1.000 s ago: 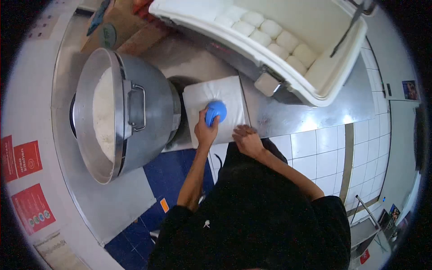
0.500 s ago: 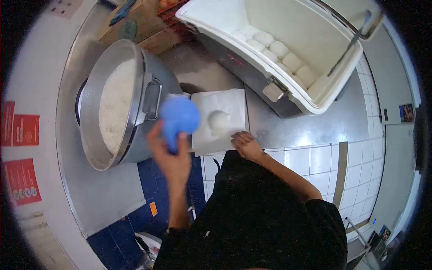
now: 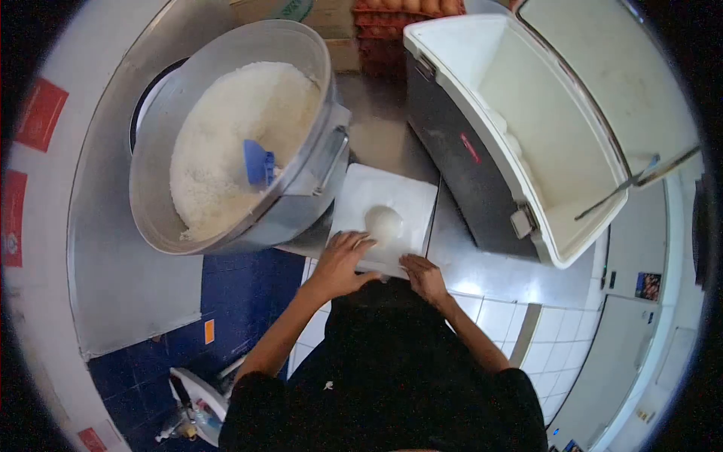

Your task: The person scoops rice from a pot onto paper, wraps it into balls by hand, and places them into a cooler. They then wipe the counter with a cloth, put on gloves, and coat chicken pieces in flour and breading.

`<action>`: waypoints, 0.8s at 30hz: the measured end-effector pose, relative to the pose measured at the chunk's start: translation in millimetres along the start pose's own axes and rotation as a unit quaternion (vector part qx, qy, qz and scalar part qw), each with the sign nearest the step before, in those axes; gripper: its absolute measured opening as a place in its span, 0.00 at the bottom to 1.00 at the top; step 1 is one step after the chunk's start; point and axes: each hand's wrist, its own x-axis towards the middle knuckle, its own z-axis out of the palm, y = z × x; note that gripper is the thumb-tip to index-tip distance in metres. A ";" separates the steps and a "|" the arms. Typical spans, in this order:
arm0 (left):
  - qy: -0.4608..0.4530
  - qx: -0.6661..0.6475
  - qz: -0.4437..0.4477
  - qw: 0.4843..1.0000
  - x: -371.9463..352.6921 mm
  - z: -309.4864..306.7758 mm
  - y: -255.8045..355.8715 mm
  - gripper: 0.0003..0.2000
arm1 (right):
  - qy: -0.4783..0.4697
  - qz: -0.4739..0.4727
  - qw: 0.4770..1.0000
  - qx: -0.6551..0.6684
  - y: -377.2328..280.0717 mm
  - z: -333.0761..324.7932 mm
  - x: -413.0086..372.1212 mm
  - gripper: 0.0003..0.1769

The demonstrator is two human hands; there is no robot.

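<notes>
A stack of white paper (image 3: 354, 192) lies on the steel counter with a small white mound (image 3: 384, 223) on it. My left hand (image 3: 340, 265) rests at the paper's lower left edge, fingers spread near the mound. At the lower right corner of the paper is my right hand (image 3: 425, 279), its fingers curled against the edge; whether they pinch a sheet is hard to tell. To the left stands a big metal pot (image 3: 143, 203) of white grainy stuff (image 3: 226, 113), with the blue scoop (image 3: 257, 162) in it.
An open cooler box (image 3: 482, 181) with white pieces inside stands at the right. Egg trays (image 3: 380, 45) and a cardboard box (image 3: 331, 22) are at the back. Below left, a white basin (image 3: 203, 392) stands near the blue tiled floor.
My left hand has let go of the blue scoop, which now lies in the pot, and has come to the paper. The view has shifted, with the pot appearing larger.
</notes>
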 end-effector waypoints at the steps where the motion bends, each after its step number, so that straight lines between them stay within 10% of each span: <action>1: 0.019 0.037 0.007 0.999 -18.9 52.8 -43.3 0.20 | -0.005 -0.011 1.000 -0.010 -5.3 -4.8 1.8 0.13; 6: -0.028 -0.142 -0.165 0.976 5.9 105.2 -123.8 0.18 | 0.068 0.154 0.984 -0.055 -8.2 -6.8 68.3 0.13; 8: 0.148 -0.178 -0.178 0.956 31.3 134.6 -134.3 0.16 | 0.103 0.148 0.980 -0.080 18.0 8.1 97.8 0.15; 13: 0.088 -0.155 -0.212 0.961 50.3 138.7 -140.0 0.11 | 0.074 0.116 0.966 -0.219 23.4 19.6 117.3 0.11; 18: 0.100 -0.156 -0.049 0.981 52.2 114.3 -116.7 0.11 | 0.095 0.173 0.957 -0.214 -22.9 -3.3 116.7 0.12; 24: 0.111 -0.091 -0.001 0.990 43.4 125.5 -93.1 0.11 | 0.181 -0.035 0.975 -0.124 -45.2 -0.8 133.8 0.10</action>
